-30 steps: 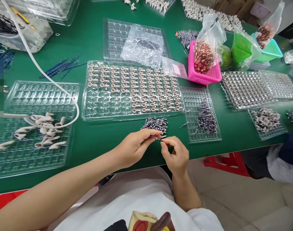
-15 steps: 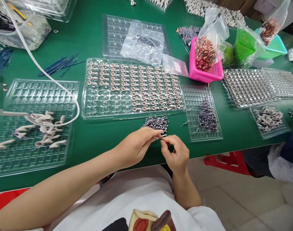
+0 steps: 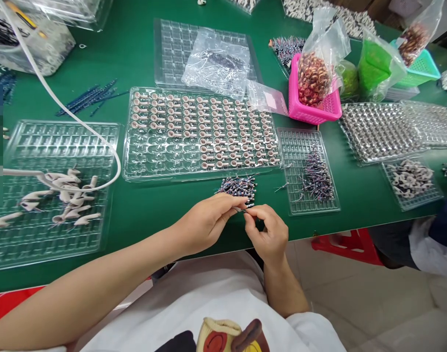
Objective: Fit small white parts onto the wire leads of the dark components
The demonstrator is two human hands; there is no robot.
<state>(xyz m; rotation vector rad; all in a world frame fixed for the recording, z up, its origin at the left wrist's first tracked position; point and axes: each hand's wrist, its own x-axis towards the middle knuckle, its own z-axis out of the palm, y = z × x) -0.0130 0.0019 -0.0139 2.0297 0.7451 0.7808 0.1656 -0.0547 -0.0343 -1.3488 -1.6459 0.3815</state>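
My left hand [image 3: 209, 222] is closed in a pinch on a small whitish piece [image 3: 237, 209], mostly covered by the fingers. Thumb and forefinger of my right hand [image 3: 268, 233] press together on a thin dark wire [image 3: 245, 210] at the end of that piece. The fingertips of both hands almost meet near the table's front edge. Just beyond them lies a pile of small wired parts [image 3: 238, 188]. Behind the pile is a clear tray [image 3: 153, 168] with rows of pale earphone shells [image 3: 218, 122]; several of its front-left pockets hold none.
To the left, a clear tray [image 3: 21, 244] carries loose pale shells [image 3: 75, 212], with a white cable [image 3: 87, 124] arching over it. A smaller tray [image 3: 293, 195] of wired parts lies on the right. Behind it stands a pink basket [image 3: 311, 115]. Another person's sleeve [image 3: 432, 244] shows at far right.
Both hands keep almost the same place and grip. The view has shifted very slightly; nothing on the table has visibly moved.
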